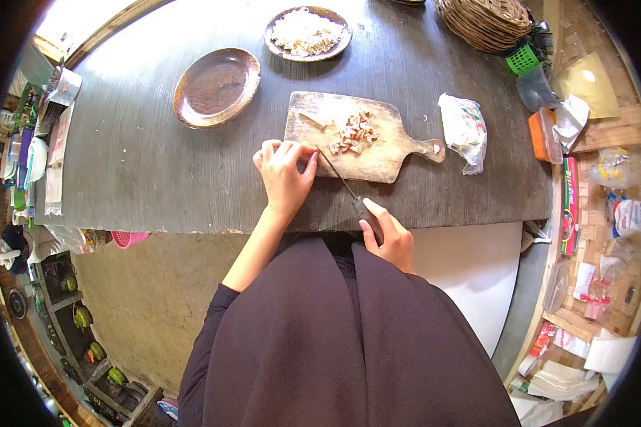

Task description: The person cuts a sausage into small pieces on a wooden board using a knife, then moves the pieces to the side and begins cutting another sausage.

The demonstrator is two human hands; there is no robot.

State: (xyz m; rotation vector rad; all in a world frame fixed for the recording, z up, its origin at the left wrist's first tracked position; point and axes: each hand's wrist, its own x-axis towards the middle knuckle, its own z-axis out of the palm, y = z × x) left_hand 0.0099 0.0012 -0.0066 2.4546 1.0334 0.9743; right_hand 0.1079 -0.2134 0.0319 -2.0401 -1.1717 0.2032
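Right now you are mid-chop: your right hand (390, 238) is wrapped closed around the dark handle of a knife (349, 191), whose thin blade slants up onto the near edge of the cutting board (399, 160). Your left hand (285, 171) rests at the board's near left corner with fingers curled under, tips pressed down on the wood; whether it pins a piece beneath them, you cannot tell from here. A small heap of brown, roughly cubed pieces (354, 132) sits in the middle of the board, just beyond the blade tip, with one pale sliver off to its left.

By the look of it, the next cut wants the blade brought squarely over whatever your left hand steadies, fingertips tucked back.

The board is pale, worn wood with a paddle handle pointing right. It lies on a dark, grainy counter (135, 164). Beyond it stand a glossy, empty brown plate (216, 86) and a brown plate of pale shredded food (307, 33); a crinkled white plastic bag (464, 129) lies just right of the handle.
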